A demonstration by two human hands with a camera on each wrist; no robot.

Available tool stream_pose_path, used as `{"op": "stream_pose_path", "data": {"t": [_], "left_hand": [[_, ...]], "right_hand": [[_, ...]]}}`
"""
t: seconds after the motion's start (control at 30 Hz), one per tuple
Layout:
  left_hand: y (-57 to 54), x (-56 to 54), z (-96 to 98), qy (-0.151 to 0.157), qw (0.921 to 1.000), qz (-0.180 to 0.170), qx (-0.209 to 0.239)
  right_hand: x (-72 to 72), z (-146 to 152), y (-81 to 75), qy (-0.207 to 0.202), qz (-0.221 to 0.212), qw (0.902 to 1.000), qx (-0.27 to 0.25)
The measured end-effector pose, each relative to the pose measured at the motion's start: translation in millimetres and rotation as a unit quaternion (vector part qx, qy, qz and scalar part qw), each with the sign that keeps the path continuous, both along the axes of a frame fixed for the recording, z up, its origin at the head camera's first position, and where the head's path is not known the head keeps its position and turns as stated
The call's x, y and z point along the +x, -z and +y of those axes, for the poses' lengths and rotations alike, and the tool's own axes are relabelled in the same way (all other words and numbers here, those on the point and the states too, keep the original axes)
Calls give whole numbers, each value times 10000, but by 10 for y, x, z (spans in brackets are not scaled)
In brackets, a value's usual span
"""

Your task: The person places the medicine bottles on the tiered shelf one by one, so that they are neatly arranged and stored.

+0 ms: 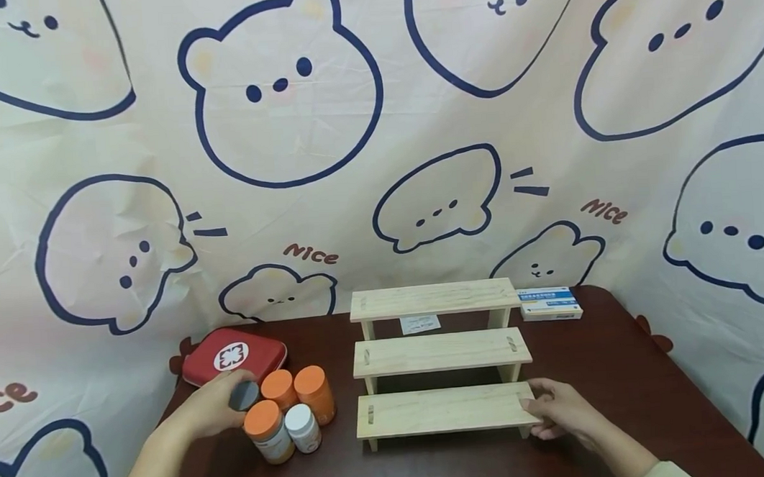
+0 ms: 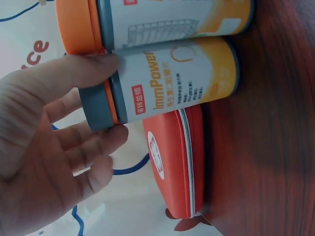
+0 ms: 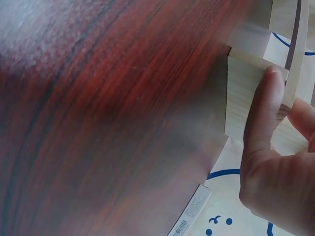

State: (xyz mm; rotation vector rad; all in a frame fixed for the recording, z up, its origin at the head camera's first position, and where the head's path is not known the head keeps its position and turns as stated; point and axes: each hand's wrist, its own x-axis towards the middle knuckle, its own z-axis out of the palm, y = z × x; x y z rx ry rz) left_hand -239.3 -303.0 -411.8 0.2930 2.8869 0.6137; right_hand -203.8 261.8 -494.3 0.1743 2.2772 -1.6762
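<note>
My left hand (image 1: 218, 405) has its thumb and fingers around the grey cap of a supplement bottle (image 1: 244, 395). The left wrist view shows this bottle (image 2: 170, 81) upright on the table, with a white and yellow label. Beside it stand several orange-capped bottles (image 1: 264, 421) and a small white bottle (image 1: 303, 428). A three-tier wooden shelf (image 1: 443, 410) stands at the middle. At the right end of its lowest board, my right hand (image 1: 559, 409) pinches the corner, and in the right wrist view a finger (image 3: 266, 108) lies against the wood.
A red zip case (image 1: 232, 351) with a white emblem lies behind the bottles, close to the left hand. Behind the shelf on the right is a blue and white box (image 1: 550, 304). A small paper (image 1: 420, 324) shows beneath the top board. Patterned cloth (image 1: 329, 219) hangs behind the dark table (image 1: 459, 465).
</note>
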Motion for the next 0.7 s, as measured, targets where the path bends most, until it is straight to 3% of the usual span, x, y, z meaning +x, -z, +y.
{"op": "stream_pose_path", "data": {"t": [0.13,0.33,0.47,0.7], "left_hand": [[1,-18,-34,-49,9998,172,-74],[-132,40,-79,-222,9982,445,-346],[-343,33,-45,-106,9952,844,-485],[-784,-162,179,279,9901,1217,-647]], "right_hand": [[-14,-21,19,311,85,9990,295],[-52,-50,18,352,79,9985,405],[-49,-49,21,247,11,9990,367],[-54,1,-3,179,-47,9989,423]]}}
